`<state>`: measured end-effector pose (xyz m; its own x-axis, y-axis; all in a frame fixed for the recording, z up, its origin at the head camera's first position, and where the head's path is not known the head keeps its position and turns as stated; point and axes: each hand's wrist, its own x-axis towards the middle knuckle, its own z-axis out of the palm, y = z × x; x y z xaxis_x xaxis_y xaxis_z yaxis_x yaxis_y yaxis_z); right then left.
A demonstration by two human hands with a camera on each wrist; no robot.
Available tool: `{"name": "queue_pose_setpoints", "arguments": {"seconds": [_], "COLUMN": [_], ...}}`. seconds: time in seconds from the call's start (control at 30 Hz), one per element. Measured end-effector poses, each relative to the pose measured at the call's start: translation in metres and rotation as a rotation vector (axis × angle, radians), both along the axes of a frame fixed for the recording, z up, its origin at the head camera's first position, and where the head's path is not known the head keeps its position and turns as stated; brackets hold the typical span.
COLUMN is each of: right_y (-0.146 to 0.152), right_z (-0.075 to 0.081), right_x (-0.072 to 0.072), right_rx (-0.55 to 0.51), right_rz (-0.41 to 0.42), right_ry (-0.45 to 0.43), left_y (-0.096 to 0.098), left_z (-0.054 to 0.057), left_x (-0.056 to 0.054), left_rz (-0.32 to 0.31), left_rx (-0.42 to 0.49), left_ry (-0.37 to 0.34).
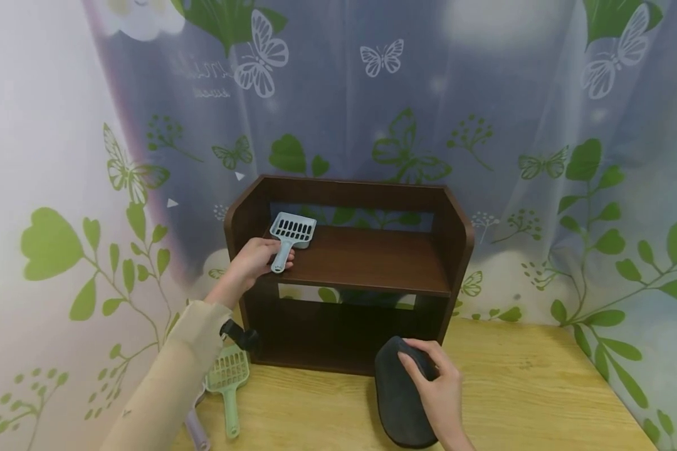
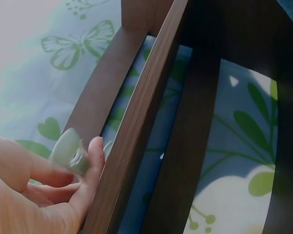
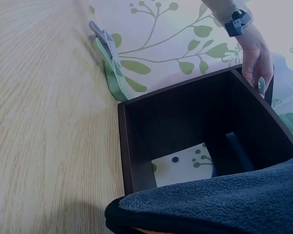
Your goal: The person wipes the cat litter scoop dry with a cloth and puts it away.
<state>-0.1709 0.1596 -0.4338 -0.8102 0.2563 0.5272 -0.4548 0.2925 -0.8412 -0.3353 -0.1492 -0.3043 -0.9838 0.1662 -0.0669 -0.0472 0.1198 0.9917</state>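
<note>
In the head view, my left hand (image 1: 256, 258) pinches the handle of a light blue slotted litter scoop (image 1: 293, 227) at the left end of the upper shelf (image 1: 367, 257). The left wrist view shows the handle end (image 2: 71, 151) between thumb and fingers, beside the shelf's wooden front edge. My right hand (image 1: 441, 388) grips the edge of a dark slipper-shaped thing (image 1: 397, 401), held in front of the rack's lower right. Its fuzzy dark blue surface (image 3: 224, 195) with a black rim fills the bottom of the right wrist view.
A dark brown two-tier rack (image 1: 459, 238) stands on the light wooden table (image 1: 519, 382), against a leaf-and-butterfly patterned curtain (image 1: 338, 94). Left of its base lie a green slotted scoop (image 1: 230, 376) and a purple handle (image 1: 196, 432), partly behind my left forearm.
</note>
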Motion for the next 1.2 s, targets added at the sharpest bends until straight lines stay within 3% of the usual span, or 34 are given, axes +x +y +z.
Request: {"name": "queue_pose_setpoints", "arguments": {"seconds": [0.13, 0.43, 0.63, 0.8, 0.9, 1.0, 1.2], "right_y": [-0.001, 0.004, 0.005, 0.005, 0.005, 0.005, 0.002], "right_z": [-0.001, -0.021, -0.022, -0.024, -0.025, -0.025, -0.02], "right_x": [-0.001, -0.012, -0.011, -0.011, -0.011, -0.012, -0.008], "right_rx": [-0.003, 0.015, 0.028, 0.03, 0.023, 0.016, 0.012], "right_rz": [0.008, 0.017, 0.032, 0.028, 0.024, 0.019, 0.0], "right_ry": [-0.003, -0.025, -0.013, -0.006, -0.002, -0.013, -0.03], "left_y": [-0.003, -0.005, -0.011, -0.015, -0.02, -0.027, -0.034], "left_z": [0.002, 0.005, 0.011, 0.013, 0.011, 0.006, -0.011], "left_x": [0.0, 0.0, 0.011, 0.026, 0.04, 0.054, 0.075], "left_rz": [-0.013, -0.017, -0.027, -0.031, -0.026, 0.001, 0.109], "left_rx": [-0.076, -0.179, -0.329, -0.401, -0.353, -0.24, -0.004], "left_ry": [0.001, 0.036, 0.067, 0.163, 0.238, 0.319, 0.492]}}
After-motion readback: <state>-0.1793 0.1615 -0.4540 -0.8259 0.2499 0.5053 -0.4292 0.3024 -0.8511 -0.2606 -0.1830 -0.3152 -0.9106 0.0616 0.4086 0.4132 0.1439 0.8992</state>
